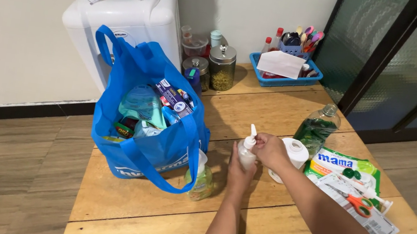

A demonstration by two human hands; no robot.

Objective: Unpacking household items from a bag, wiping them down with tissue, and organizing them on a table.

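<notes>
My left hand (238,175) grips the body of a small white bottle (247,153) held upright above the wooden table (151,207). My right hand (270,150) pinches the bottle's pointed white cap at the top. A yellow-green pump soap bottle (202,179) stands just left of my hands, against a blue shopping bag (150,119) stuffed with packets. A white roll-shaped container (294,153) lies right behind my right hand.
A green liquid bottle (318,129), a green refill pouch (347,166) and packaged orange-handled scissors (358,202) lie at the right. Glass jars (221,66) and a blue tray of pens (284,68) stand at the back. A white water dispenser (123,22) stands behind the bag.
</notes>
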